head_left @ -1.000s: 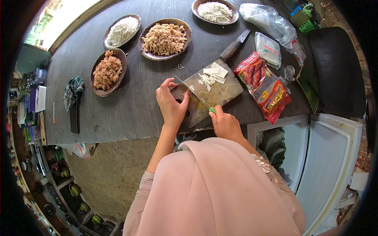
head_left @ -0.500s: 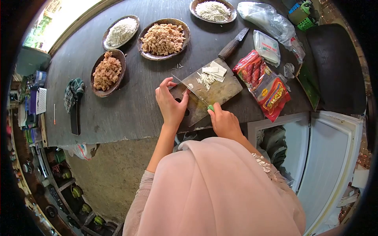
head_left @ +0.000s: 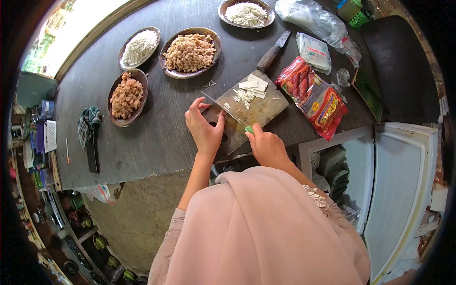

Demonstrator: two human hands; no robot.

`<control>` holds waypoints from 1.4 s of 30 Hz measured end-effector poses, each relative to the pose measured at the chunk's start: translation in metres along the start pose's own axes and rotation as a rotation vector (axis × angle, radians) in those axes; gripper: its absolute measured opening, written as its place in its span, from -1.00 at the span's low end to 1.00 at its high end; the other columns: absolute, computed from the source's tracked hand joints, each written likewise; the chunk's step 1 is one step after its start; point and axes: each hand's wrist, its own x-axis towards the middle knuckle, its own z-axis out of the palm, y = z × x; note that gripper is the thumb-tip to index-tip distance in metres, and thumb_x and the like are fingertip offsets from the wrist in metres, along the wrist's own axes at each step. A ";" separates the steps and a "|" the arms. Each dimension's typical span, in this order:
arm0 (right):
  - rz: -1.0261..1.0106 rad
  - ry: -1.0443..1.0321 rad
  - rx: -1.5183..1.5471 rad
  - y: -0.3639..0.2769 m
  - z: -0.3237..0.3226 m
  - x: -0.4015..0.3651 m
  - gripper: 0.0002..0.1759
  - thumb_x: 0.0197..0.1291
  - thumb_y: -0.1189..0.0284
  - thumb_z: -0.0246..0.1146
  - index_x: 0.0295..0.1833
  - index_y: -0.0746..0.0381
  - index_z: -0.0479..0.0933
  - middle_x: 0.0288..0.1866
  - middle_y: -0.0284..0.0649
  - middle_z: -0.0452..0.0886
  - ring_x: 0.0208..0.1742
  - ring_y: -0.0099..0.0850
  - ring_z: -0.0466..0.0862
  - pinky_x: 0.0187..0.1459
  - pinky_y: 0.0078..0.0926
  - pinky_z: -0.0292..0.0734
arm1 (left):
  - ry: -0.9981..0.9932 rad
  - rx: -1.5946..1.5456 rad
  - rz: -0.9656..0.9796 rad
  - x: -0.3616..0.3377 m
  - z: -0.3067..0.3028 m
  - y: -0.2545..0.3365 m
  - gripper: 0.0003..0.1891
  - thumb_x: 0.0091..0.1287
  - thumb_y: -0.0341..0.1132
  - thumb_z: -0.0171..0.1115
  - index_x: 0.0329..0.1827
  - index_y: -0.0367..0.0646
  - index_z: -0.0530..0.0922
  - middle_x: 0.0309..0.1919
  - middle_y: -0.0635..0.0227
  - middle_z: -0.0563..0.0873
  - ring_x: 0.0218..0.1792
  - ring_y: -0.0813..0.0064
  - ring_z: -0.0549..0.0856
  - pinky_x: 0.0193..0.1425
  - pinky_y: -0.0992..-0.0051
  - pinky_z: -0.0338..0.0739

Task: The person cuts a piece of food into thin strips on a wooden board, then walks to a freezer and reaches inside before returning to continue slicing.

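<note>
A thin knife (head_left: 229, 112) with a green handle is in my right hand (head_left: 268, 148), its fingers wrapped round the handle. The blade slants up and left across the cutting board (head_left: 266, 109). My left hand (head_left: 205, 128) is at the board's left end, thumb and fingers apart in a curve near the blade; nothing shows between them. Beyond the blade lie thin white strips (head_left: 245, 97) and several flat white slices (head_left: 256, 85). A small white bit rests beside the blade.
Plates of brown diced food (head_left: 190, 53), brown pieces (head_left: 126, 97) and white shreds (head_left: 140, 47) stand behind. A second knife (head_left: 273, 54) lies past the board. Red food packets (head_left: 313, 97) and plastic bags (head_left: 313, 21) lie right. A dark-handled tool (head_left: 92, 147) lies left.
The view has shifted slightly, so the table things appear a little further left. The knife and both hands keep nearly the same places over the board.
</note>
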 end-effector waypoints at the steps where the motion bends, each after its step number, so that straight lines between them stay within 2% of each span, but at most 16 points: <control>1: 0.010 -0.001 0.006 -0.002 -0.001 -0.001 -0.70 0.58 0.19 0.07 -0.05 0.23 0.35 -0.46 0.12 0.69 -0.35 0.19 0.74 -0.33 0.15 0.62 | -0.006 -0.003 0.009 0.000 -0.001 -0.001 -0.31 0.16 -0.37 0.56 0.34 -0.11 0.40 -0.08 0.29 0.64 -0.03 0.25 0.51 0.16 0.25 0.39; 7: 0.099 -0.038 0.010 -0.008 -0.003 -0.013 -0.70 0.57 0.18 0.08 -0.04 0.23 0.37 -0.45 0.13 0.69 -0.33 0.21 0.73 -0.29 0.20 0.60 | -0.081 -0.156 -0.005 0.004 -0.011 -0.008 -0.27 0.17 -0.47 0.50 0.42 -0.12 0.34 -0.06 0.29 0.61 -0.06 0.31 0.50 0.14 0.28 0.38; 9: 0.104 -0.005 0.028 -0.010 0.004 -0.011 -0.70 0.57 0.18 0.08 -0.05 0.23 0.37 -0.45 0.14 0.69 -0.32 0.22 0.73 -0.29 0.21 0.59 | -0.167 -0.161 0.001 0.010 -0.014 -0.012 -0.21 0.16 -0.42 0.51 0.46 -0.11 0.30 -0.04 0.29 0.62 -0.06 0.24 0.51 0.19 0.20 0.35; 12: 0.131 0.059 0.063 -0.017 0.010 -0.014 -0.69 0.57 0.18 0.08 -0.06 0.23 0.39 -0.45 0.15 0.68 -0.32 0.23 0.72 -0.29 0.22 0.57 | -0.238 -0.141 0.012 0.014 -0.016 -0.018 -0.19 0.15 -0.40 0.53 0.47 -0.09 0.29 -0.03 0.30 0.62 -0.04 0.22 0.53 0.18 0.19 0.35; 16: 0.204 0.129 0.083 -0.032 0.002 -0.026 -0.69 0.57 0.19 0.08 -0.09 0.25 0.40 -0.44 0.20 0.67 -0.30 0.26 0.69 -0.28 0.23 0.54 | -0.242 -0.101 0.089 0.021 -0.018 -0.018 -0.18 0.12 -0.36 0.57 0.46 -0.08 0.32 -0.04 0.31 0.62 0.01 0.21 0.55 0.16 0.19 0.35; 19: 0.248 0.151 0.080 -0.033 0.005 -0.031 -0.69 0.58 0.19 0.08 -0.09 0.25 0.40 -0.44 0.21 0.66 -0.29 0.28 0.68 -0.27 0.23 0.54 | -0.209 -0.081 0.156 0.025 -0.020 -0.015 -0.21 0.11 -0.35 0.58 0.43 -0.08 0.36 -0.02 0.31 0.62 0.05 0.20 0.56 0.16 0.19 0.35; 23: 0.292 0.206 0.125 -0.036 0.013 -0.038 -0.68 0.58 0.19 0.08 -0.09 0.26 0.40 -0.44 0.21 0.65 -0.28 0.28 0.67 -0.27 0.21 0.52 | -0.321 -0.146 0.177 0.031 -0.020 -0.028 -0.24 0.12 -0.36 0.58 0.41 -0.05 0.40 -0.05 0.37 0.65 0.02 0.23 0.57 0.17 0.21 0.35; 28: 0.327 0.280 0.348 -0.044 0.024 -0.049 -0.68 0.59 0.24 0.08 -0.10 0.31 0.39 -0.42 0.20 0.63 -0.26 0.28 0.63 -0.31 0.15 0.43 | -0.354 -0.227 0.222 0.041 -0.022 -0.034 -0.28 0.12 -0.39 0.56 0.39 -0.01 0.45 -0.07 0.44 0.74 0.01 0.27 0.59 0.20 0.22 0.34; 30: 0.340 0.343 0.398 -0.050 0.031 -0.057 -0.68 0.59 0.25 0.09 -0.11 0.31 0.39 -0.42 0.20 0.62 -0.27 0.28 0.63 -0.32 0.14 0.42 | -0.310 -0.200 0.366 0.044 -0.022 -0.034 -0.35 0.14 -0.41 0.54 0.34 -0.02 0.51 -0.06 0.50 0.79 0.04 0.29 0.59 0.25 0.23 0.33; 32: 0.360 0.413 0.437 -0.055 0.035 -0.065 -0.68 0.59 0.25 0.10 -0.12 0.32 0.39 -0.42 0.20 0.61 -0.27 0.27 0.62 -0.33 0.12 0.40 | -0.354 -0.203 0.404 0.044 -0.019 -0.030 -0.38 0.15 -0.41 0.53 0.33 -0.02 0.53 -0.06 0.53 0.80 0.06 0.30 0.59 0.27 0.23 0.33; 34: 0.453 0.440 0.507 -0.059 0.037 -0.075 -0.71 0.61 0.29 0.07 -0.12 0.33 0.39 -0.49 0.08 0.50 -0.47 0.09 0.47 -0.40 -0.18 0.34 | -0.393 -0.213 0.416 0.040 -0.020 -0.022 -0.47 0.19 -0.38 0.50 0.27 -0.02 0.58 -0.06 0.53 0.80 0.10 0.29 0.59 0.32 0.23 0.32; 35: 0.478 0.455 0.511 -0.060 0.039 -0.081 -0.71 0.61 0.29 0.07 -0.12 0.33 0.39 -0.49 0.08 0.50 -0.47 0.09 0.47 -0.40 -0.18 0.34 | -0.417 -0.225 0.428 0.039 -0.022 -0.017 -0.47 0.19 -0.38 0.50 0.27 -0.02 0.58 -0.06 0.53 0.80 0.10 0.29 0.59 0.32 0.23 0.32; 37: 0.479 0.571 0.591 -0.061 0.043 -0.094 -0.69 0.62 0.27 0.08 -0.14 0.31 0.38 -0.54 -0.10 0.46 -0.56 -0.25 0.41 -0.44 -0.26 0.32 | -0.418 -0.273 0.443 0.036 -0.026 -0.003 -0.54 0.20 -0.38 0.49 0.20 -0.03 0.61 -0.07 0.48 0.79 0.12 0.28 0.59 0.32 0.23 0.32; 38: 0.508 0.605 0.596 -0.058 0.047 -0.101 -0.69 0.62 0.27 0.08 -0.14 0.31 0.38 -0.54 -0.10 0.46 -0.56 -0.25 0.41 -0.44 -0.26 0.32 | -0.435 -0.307 0.443 0.034 -0.028 0.006 -0.62 0.20 -0.39 0.48 0.10 -0.05 0.65 -0.08 0.44 0.78 0.11 0.25 0.60 0.30 0.22 0.33; 40: 0.537 0.691 0.698 -0.049 0.059 -0.118 -0.66 0.63 0.23 0.09 -0.18 0.27 0.39 -0.55 -0.32 0.42 -0.54 -0.54 0.34 -0.48 -0.39 0.25 | -0.521 -0.372 0.513 0.026 -0.028 0.020 -0.65 0.20 -0.40 0.48 0.06 -0.05 0.66 -0.09 0.44 0.78 0.10 0.23 0.61 0.30 0.22 0.33; 42: 0.602 0.748 0.770 -0.043 0.064 -0.141 -0.67 0.64 0.22 0.07 -0.18 0.24 0.39 -0.54 -0.38 0.39 -0.54 -0.59 0.31 -0.50 -0.46 0.22 | -0.626 -0.443 0.566 0.015 -0.024 0.036 -0.75 0.20 -0.43 0.46 -0.06 -0.05 0.69 -0.11 0.42 0.77 0.04 0.22 0.64 0.28 0.23 0.34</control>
